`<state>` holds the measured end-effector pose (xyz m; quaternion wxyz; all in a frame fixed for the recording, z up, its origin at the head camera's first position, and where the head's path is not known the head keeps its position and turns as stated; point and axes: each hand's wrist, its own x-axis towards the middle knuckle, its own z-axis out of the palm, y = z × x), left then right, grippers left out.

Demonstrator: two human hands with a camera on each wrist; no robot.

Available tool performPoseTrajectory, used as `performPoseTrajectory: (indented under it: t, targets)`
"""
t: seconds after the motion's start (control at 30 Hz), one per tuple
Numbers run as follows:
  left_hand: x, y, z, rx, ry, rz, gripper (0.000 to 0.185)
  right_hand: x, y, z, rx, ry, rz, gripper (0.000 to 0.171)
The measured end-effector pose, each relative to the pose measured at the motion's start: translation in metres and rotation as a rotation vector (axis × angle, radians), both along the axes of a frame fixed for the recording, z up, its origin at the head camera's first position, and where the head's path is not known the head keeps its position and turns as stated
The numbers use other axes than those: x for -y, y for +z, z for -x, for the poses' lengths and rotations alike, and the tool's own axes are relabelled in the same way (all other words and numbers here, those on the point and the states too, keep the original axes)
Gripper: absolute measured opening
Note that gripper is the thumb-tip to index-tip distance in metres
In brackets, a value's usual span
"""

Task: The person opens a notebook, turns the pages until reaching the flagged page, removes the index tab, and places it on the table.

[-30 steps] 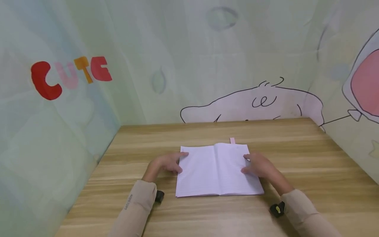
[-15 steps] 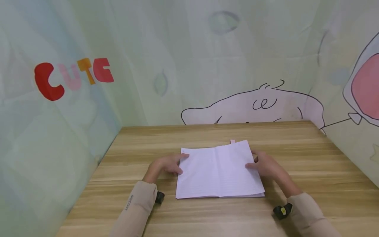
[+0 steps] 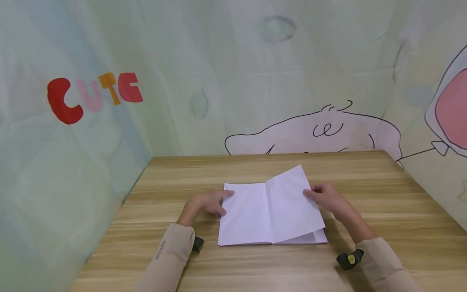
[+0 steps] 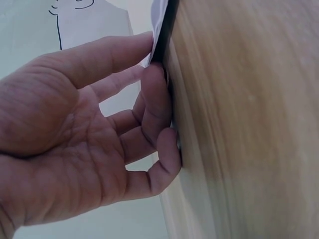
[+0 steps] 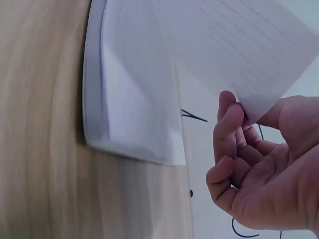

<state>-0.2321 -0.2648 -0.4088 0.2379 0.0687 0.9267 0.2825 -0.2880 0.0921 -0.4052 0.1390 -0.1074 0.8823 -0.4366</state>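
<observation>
An open notebook with white lined pages lies flat in the middle of the wooden table. My left hand rests at its left edge, one finger on the page corner and the others touching the table beside the cover. My right hand pinches the outer edge of a right-hand page and holds it raised at a slant above the stack beneath. In the right wrist view the lifted page hangs over the remaining pages, with my fingertips at its edge.
Cloth backdrops close the table in on three sides: coloured "CUTE" letters on the left, a cartoon drawing behind. Bare wood surrounds the notebook. Black wrist devices sit on both sleeves.
My right hand has lifted the right-hand page from flat to a raised slant, hiding the pink tab behind the notebook's far edge. The left hand has stayed put.
</observation>
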Motion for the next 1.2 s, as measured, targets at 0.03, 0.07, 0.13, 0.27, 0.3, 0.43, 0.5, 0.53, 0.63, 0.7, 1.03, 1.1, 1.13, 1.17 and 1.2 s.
performPoseTrajectory:
  t: [0.03, 0.07, 0.13, 0.27, 0.3, 0.43, 0.5, 0.53, 0.63, 0.7, 1.03, 1.1, 1.13, 1.17, 1.2]
  targets:
    - [0.0, 0.0, 0.0, -0.001, 0.002, -0.007, 0.07, 0.001, 0.001, 0.0, 0.009, 0.001, 0.025, 0.039]
    - [0.0, -0.001, 0.0, -0.002, 0.002, -0.013, 0.07, 0.001, 0.001, 0.0, 0.02, 0.002, 0.05, 0.04]
    - [0.0, -0.001, 0.0, 0.0, 0.005, -0.019, 0.071, 0.003, 0.003, 0.0, 0.043, 0.009, 0.094, 0.041]
    - [0.0, -0.002, 0.001, 0.002, 0.002, -0.013, 0.071, 0.008, 0.009, -0.001, 0.09, 0.031, 0.171, 0.044]
    - [0.0, -0.002, 0.001, -0.001, -0.001, -0.008, 0.071, 0.009, 0.011, -0.002, 0.1, 0.04, 0.19, 0.044]
    - [-0.001, -0.001, 0.002, -0.016, -0.013, 0.001, 0.071, 0.015, 0.02, -0.004, 0.112, 0.062, 0.241, 0.036]
    - [-0.001, -0.001, 0.002, -0.018, -0.01, 0.007, 0.07, 0.017, 0.023, -0.005, 0.103, 0.06, 0.243, 0.033]
    - [-0.001, -0.001, 0.002, -0.015, -0.007, 0.003, 0.071, 0.018, 0.025, -0.005, 0.099, 0.054, 0.239, 0.032]
    - [0.0, -0.001, 0.003, -0.014, -0.004, -0.009, 0.071, 0.017, 0.028, -0.006, 0.109, 0.047, 0.21, 0.037]
    - [0.0, -0.001, 0.003, -0.012, -0.004, -0.015, 0.071, 0.016, 0.027, -0.006, 0.135, 0.065, 0.196, 0.044]
    - [-0.001, -0.001, 0.003, 0.0, 0.002, -0.004, 0.071, 0.021, 0.028, -0.014, 0.112, 0.239, 0.21, 0.061]
    - [-0.001, -0.001, 0.004, 0.01, 0.007, 0.001, 0.071, 0.028, 0.03, -0.016, 0.087, 0.242, 0.218, 0.051]
    - [-0.001, -0.001, 0.004, 0.013, 0.011, 0.007, 0.07, 0.032, 0.03, -0.016, 0.069, 0.246, 0.223, 0.045]
    - [-0.001, -0.001, 0.004, 0.015, 0.015, 0.014, 0.07, 0.036, 0.03, -0.017, 0.057, 0.238, 0.23, 0.04]
    - [-0.001, -0.001, 0.004, 0.016, 0.018, 0.018, 0.07, 0.04, 0.029, -0.017, 0.041, 0.232, 0.234, 0.037]
